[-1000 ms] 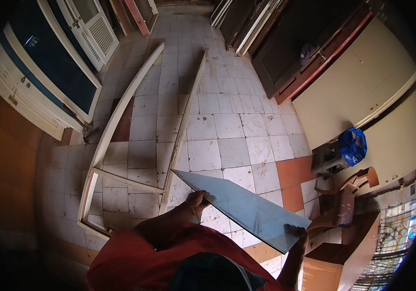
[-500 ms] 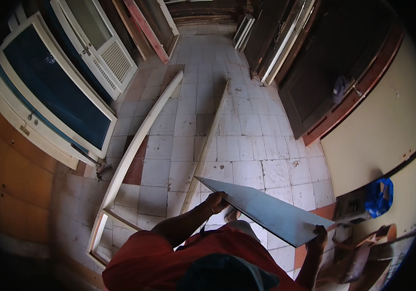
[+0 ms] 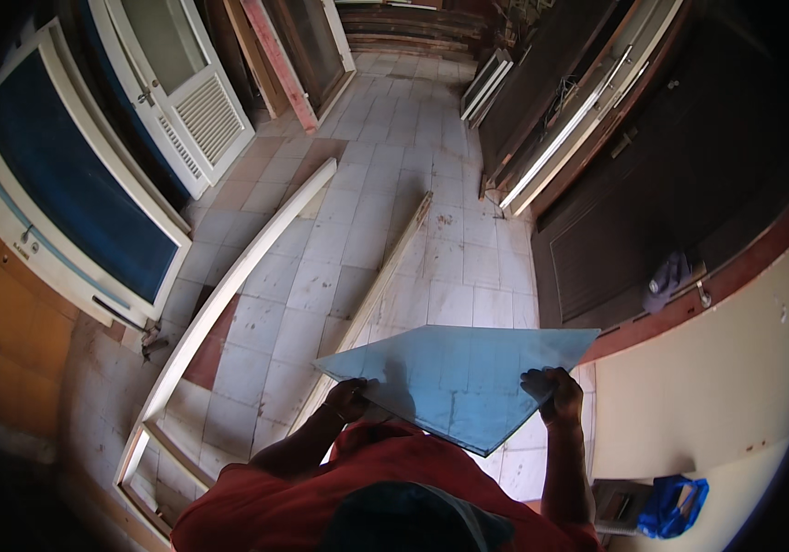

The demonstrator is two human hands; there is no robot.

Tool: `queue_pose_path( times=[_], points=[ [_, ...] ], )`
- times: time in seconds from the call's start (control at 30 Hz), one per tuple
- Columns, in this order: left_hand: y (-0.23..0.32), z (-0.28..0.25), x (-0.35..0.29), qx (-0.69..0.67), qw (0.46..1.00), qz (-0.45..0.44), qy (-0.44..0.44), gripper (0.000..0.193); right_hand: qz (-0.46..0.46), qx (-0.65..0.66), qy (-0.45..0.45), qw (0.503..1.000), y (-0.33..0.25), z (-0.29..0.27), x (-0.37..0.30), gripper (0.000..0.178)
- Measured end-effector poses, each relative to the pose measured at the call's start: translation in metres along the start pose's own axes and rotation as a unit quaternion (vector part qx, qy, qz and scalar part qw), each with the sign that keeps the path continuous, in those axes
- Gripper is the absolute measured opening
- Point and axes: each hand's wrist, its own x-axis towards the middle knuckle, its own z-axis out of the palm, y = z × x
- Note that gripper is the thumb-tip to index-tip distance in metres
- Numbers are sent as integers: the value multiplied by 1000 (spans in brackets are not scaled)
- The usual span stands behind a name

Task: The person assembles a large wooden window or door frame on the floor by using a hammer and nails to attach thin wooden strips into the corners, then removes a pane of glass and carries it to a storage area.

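Note:
A bluish, see-through glass pane point(image 3: 468, 382) is held up in front of my body, with the floor tiles and a dark reflection showing in it. My left hand point(image 3: 348, 401) is closed on its near left edge. At the right side my right hand point(image 3: 555, 396) grips the edge, fingers curled over it. Below and to the left, a long wooden frame lies on the floor. Its white left rail point(image 3: 238, 285) and narrower right rail point(image 3: 385, 267) run away from me. The near part of the right rail passes behind the glass and my left arm.
White doors with a blue panel point(image 3: 72, 175) and louvres point(image 3: 215, 129) lean on the left. A dark door point(image 3: 633, 221) stands at the right, with a cap point(image 3: 666, 283) on its handle. A blue bag point(image 3: 675, 506) sits low right. Stacked timber point(image 3: 403, 32) lies at the far end.
The glass has swung from a steep tilt at the right to a flatter, more central position. Both hands still hold it and have moved left. My view has shifted somewhat.

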Motion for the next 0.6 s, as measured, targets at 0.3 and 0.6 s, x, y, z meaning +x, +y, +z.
queue_pose_path(
  times=[0.3, 0.6],
  points=[
    [112, 180, 208, 12, 1000, -13, 5, 10, 6, 9, -28, 1000, -94, 73, 283, 18],
    [171, 381, 425, 21, 999, 24, -15, 7, -25, -37, 1, 999, -203, 115, 551, 25]
  ],
)
